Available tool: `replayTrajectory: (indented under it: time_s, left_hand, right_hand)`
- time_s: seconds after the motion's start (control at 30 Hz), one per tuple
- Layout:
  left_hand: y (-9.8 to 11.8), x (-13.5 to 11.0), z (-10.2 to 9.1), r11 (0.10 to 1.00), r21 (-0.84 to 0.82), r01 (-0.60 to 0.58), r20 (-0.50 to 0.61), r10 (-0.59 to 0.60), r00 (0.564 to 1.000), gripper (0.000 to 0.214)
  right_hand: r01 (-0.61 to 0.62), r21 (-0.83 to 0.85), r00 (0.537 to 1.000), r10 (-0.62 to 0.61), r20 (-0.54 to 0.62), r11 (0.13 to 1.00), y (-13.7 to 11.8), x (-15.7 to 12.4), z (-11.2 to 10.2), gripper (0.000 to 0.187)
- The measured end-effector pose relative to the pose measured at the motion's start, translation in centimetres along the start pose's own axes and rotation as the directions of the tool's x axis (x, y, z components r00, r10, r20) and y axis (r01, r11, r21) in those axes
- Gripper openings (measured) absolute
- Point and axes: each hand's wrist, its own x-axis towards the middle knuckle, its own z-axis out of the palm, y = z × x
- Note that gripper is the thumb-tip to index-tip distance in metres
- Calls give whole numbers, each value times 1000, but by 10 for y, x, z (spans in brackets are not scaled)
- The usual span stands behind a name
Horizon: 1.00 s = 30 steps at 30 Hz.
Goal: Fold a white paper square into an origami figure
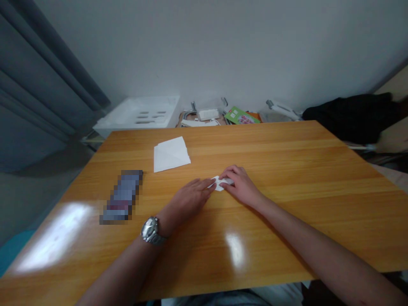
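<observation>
Bare forearms (127, 267) stretch from the near edge toward a small piece of folded white paper (217, 184) lying on a glossy wooden worktop (293, 170). At the paper's left end, the left hand (191, 197) has its thumb and fingertips closed on it; at its right end, the right hand (242, 186) pinches it between thumb and forefinger. If the fingers pulled unevenly, the little piece could probably tear or crease askew, and if the grip loosened it might spring open. Nearer the camera than the folded piece, to its left, a metal watch (149, 228) circles the left wrist. Beyond it and leftward lie flat white sheets (171, 154); farther left, a pixelated, phone-like object (123, 197). Well behind it, past the worktop, are a white tray (137, 111) and a green booklet (240, 115).
</observation>
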Motion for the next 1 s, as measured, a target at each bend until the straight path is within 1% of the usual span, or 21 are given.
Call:
replayTrajectory:
  time_s: [0.13,0.27,0.53,0.7,0.9,1.0]
  left_hand:
    - [-7,-7,-5,1000,0,-4,42,4,999,43]
    - [-7,-9,-9,1000,-19,17,42,-16,999,41]
    - [-4,-7,-13,999,-18,45,69,-44,997,41]
    - [-6,-7,-11,999,-19,33,47,-32,998,41]
    - [-4,-5,-6,998,-48,32,-25,-33,999,43]
    - [-2,-5,-7,999,-22,39,-29,-39,999,41]
  right_hand:
    - [-30,-5,1000,30,9,1000,1,1,0,18]
    - [-53,16,999,53,2,998,2,2,-1,18]
    - [-40,146,995,26,92,988,14,0,-12,22]
    - [3,143,994,-19,108,990,15,-1,-15,21]
    - [62,89,994,-70,84,994,13,-3,-13,26]
    - [86,57,994,-89,59,995,12,-4,-13,24]
